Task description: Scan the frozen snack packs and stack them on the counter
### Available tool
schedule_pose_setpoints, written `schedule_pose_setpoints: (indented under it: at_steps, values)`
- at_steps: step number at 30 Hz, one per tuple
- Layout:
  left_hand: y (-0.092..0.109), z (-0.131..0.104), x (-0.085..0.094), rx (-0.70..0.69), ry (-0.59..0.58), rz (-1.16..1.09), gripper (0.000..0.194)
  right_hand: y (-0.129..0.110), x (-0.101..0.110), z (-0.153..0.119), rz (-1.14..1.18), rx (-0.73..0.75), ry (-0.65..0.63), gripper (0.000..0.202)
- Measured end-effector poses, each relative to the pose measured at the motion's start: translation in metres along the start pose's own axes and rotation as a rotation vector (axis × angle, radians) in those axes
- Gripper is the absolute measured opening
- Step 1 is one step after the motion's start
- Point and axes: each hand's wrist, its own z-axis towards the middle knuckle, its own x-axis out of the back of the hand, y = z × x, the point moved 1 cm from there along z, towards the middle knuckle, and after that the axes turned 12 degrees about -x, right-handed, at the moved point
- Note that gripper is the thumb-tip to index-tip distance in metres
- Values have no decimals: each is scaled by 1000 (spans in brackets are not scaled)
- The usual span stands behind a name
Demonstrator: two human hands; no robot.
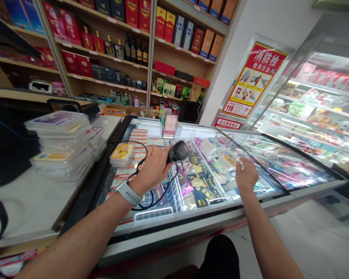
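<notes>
- Handling, left hand (pixel 152 168): the handheld scanner (pixel 178 152) is best carried with the fingers wrapped firmly round its handle and the wrist loose enough to angle the head.
- Handling, cable (pixel 177 169): it should have free slack; in my judgement its loops could snag on the lidded tub (pixel 122 154) or drag across the glass.
- Handling, right hand (pixel 246 174): best held out of the line of the scanner's front face.
- Grip, left: closed around the scanner's handle.
- Grip, right: fingers curled inward above the right part of the freezer cabinet (pixel 192 229); cannot tell whether they hold anything.
- Location: the scanner is above the glass top, right of the tub and nearer than the phone (pixel 168 136).
- Appearance: dark body, rounded head, black cable looping left and near; front face and fine markings not legible.
- Surroundings: clear containers (pixel 58 141) are piled on the bench (pixel 23 205) at left; the tub has a yellow-orange label.
</notes>
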Motion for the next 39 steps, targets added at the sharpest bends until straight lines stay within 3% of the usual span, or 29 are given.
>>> schedule_pose_setpoints:
  at_steps: [8, 17, 29, 32, 35, 37, 39]
  values:
    - [0, 0, -1, 5, 3, -2, 49, 9, -11, -8, -149, 20, -115, 32]
    - [3, 0, 2, 34, -20, -26, 50, 14, -14, -10, -153, 178, -131, 30]
    - [2, 1, 3, 35, -12, -35, 50, 11, -15, -12, -157, 151, -153, 34]
    - [1, 1, 3, 34, -8, -32, 50, -3, 1, -15, -90, 142, -91, 37]
    - [1, 0, 2, 27, -3, -20, 49, -34, 43, -38, 87, 187, -55, 34]
    - [1, 1, 3, 27, -2, -17, 48, -64, 78, -72, 265, 340, -122, 31]
    - [1, 1, 4, 32, -6, -17, 48, -98, 109, -117, 478, 631, -316, 42]
